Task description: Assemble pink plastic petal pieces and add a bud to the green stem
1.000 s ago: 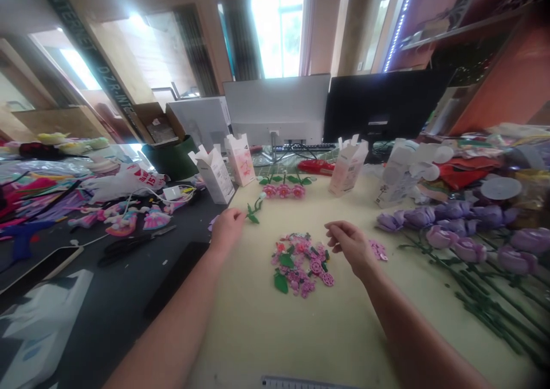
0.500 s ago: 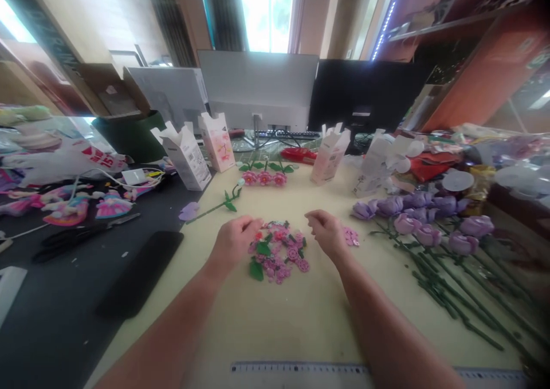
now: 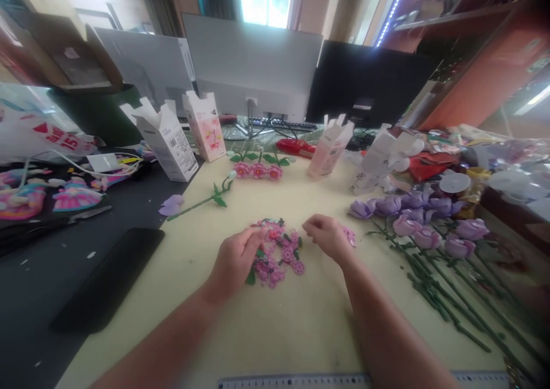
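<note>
A loose pile of small pink toy flower pieces (image 3: 275, 267), with some red and green parts among them, lies mid-table. My left hand (image 3: 235, 258) is at the pile's left side, its thumb and fingers pressed together over the pieces and covering some green leaves. Whatever its fingertips hold is too small to make out. To the right of the pile, my right hand (image 3: 327, 235) is closed in a pinch just above the table. Its curled fingers hide anything inside. Just behind it sits a small group of pink pieces (image 3: 349, 235), partly covered by the hand.
Purple and pink toy roses (image 3: 425, 237) on green stems lie right. A stemmed flower (image 3: 197, 207) lies left, near a black phone-like slab (image 3: 109, 280). Three pink blossoms (image 3: 258, 171) lie at the back between open cartons (image 3: 169, 142). A ruler (image 3: 296, 382) runs along the front.
The view has shifted and tilted down slightly. My left hand has moved in over the pile's left side, covering leaves that showed before. My right hand stays closed beside the pile.
</note>
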`<state>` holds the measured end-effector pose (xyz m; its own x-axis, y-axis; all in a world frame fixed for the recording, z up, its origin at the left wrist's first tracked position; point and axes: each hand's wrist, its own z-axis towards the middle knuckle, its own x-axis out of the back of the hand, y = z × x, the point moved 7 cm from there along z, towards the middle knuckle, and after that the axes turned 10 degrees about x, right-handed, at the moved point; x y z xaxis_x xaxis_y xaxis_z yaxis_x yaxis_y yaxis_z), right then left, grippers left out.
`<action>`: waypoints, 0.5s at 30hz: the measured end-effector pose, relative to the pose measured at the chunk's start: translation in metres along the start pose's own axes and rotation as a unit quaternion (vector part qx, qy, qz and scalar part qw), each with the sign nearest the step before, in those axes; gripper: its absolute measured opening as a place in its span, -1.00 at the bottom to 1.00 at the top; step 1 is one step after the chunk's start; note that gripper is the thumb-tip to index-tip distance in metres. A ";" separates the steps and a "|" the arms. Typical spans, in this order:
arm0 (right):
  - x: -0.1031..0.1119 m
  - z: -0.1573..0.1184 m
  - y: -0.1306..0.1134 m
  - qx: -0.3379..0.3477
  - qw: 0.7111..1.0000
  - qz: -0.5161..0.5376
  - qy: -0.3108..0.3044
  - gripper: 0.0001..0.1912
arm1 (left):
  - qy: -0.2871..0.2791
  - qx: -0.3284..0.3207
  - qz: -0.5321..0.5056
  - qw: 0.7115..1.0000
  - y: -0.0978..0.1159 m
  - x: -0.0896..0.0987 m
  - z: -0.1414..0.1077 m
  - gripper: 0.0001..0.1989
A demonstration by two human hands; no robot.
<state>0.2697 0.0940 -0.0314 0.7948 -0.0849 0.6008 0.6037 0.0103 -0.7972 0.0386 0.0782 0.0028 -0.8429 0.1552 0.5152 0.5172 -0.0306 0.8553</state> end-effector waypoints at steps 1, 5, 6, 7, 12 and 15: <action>-0.001 0.000 0.000 -0.003 1.000 -0.001 -0.008 -0.82 | 0.010 0.011 -0.001 1.000 -0.002 0.003 0.001 -0.65; -0.007 -0.003 -0.006 -0.003 0.998 -0.037 -0.047 -0.83 | 0.046 0.050 -0.048 0.997 -0.015 0.015 0.008 -0.69; -0.009 -0.004 -0.007 0.001 0.997 -0.054 -0.056 -0.83 | 0.047 0.057 -0.067 0.995 -0.018 0.016 0.009 -0.68; -0.011 -0.005 -0.009 0.005 0.995 -0.073 -0.065 -0.83 | 0.046 0.062 -0.084 0.993 -0.021 0.016 0.010 -0.67; -0.019 -0.008 -0.015 0.025 0.989 -0.117 -0.087 -0.93 | 0.043 0.069 -0.122 0.989 -0.027 0.014 0.013 -0.68; -0.021 -0.009 -0.019 0.031 0.989 -0.112 -0.092 -0.90 | 0.041 0.074 -0.130 0.988 -0.028 0.014 0.014 -0.68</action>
<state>0.2411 0.0862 -0.0300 0.6344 0.0910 0.7676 0.7646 0.0727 -0.6404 0.0150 0.0954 -0.0146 -0.9560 0.0589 0.2873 0.2930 0.1464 0.9448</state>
